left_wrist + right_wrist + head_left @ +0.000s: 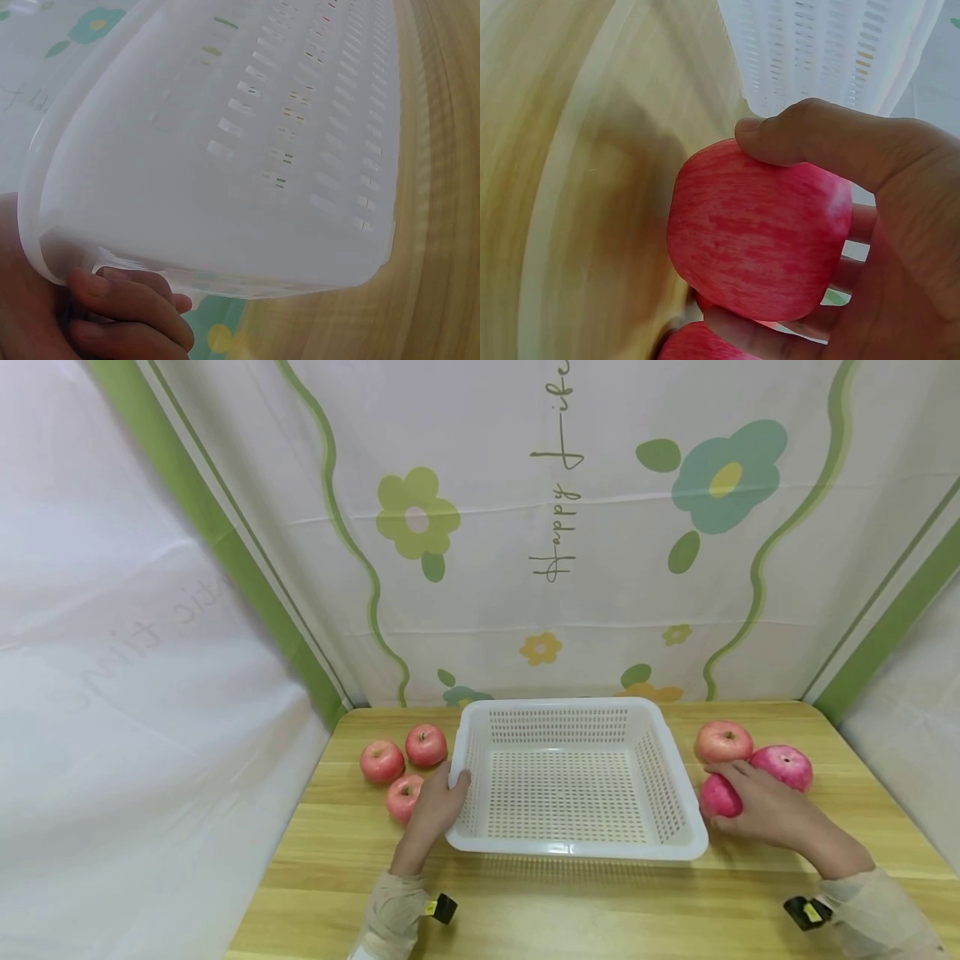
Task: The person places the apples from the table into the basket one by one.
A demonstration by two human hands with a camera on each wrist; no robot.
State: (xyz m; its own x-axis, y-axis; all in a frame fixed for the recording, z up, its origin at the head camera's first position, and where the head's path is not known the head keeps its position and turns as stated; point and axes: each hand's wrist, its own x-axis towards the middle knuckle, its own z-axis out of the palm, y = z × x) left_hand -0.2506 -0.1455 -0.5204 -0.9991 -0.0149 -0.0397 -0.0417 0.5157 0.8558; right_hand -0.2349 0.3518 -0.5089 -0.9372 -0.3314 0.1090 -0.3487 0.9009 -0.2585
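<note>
A white plastic basket (pixel 566 849) with slotted walls stands mid-table, its inside bare. My left hand (pixel 438 806) grips the basket's left rim, thumb over the edge; in the left wrist view the fingers (pixel 139 311) curl beneath that rim. To the right of the basket, my right hand (pixel 768 806) holds a deep-red apple (pixel 761 232), thumb on one side and fingers around the other. Behind that hand sit a darker pink apple (pixel 783 766) and a lighter apple (pixel 724 741).
Left of the basket lie three pinkish apples, one at the back (pixel 426 745), one farther left (pixel 382 762) and one (pixel 403 799) beside my left hand. The wooden table (pixel 555 910) ends at a flower-printed curtain (pixel 487 552), with pale fabric at both sides.
</note>
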